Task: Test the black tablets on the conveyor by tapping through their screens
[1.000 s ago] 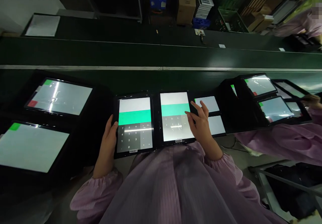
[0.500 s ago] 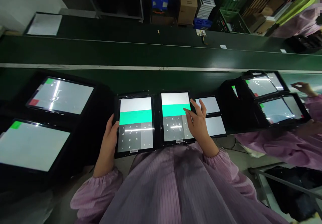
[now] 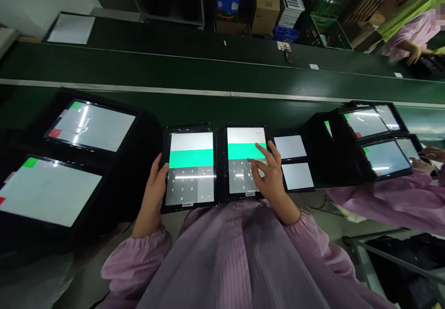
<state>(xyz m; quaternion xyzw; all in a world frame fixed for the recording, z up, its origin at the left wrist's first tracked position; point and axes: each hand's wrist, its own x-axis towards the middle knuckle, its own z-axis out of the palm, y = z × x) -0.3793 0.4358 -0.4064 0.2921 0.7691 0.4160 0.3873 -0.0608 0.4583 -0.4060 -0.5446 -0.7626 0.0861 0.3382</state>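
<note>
Two upright touchscreens stand side by side before me, each with a calculator keypad under a green band: the left touchscreen (image 3: 191, 158) and the right touchscreen (image 3: 245, 150). Fingers of my left hand (image 3: 156, 181) are wrapped round the left touchscreen's outer edge, thumb on its front frame. My right hand (image 3: 270, 172) is over the right touchscreen with fingers apart and nothing held. Its fingertips are at the green band and the top of the keypad; whether they touch the glass I cannot tell. Small characters show at the top of that screen.
White-lit screens in black housings stand at left (image 3: 93, 123) and right (image 3: 385, 158); two smaller white panels (image 3: 294, 163) adjoin my right hand. A co-worker's hands (image 3: 426, 160) are at the far right. Beyond the green bench (image 3: 194, 75) are cardboard boxes (image 3: 266, 15) and green crates (image 3: 325, 31).
My right hand has shifted down over the keypad, and characters now show at the top of the right screen. The co-worker's raised hand has lowered. The view has shifted slightly.
</note>
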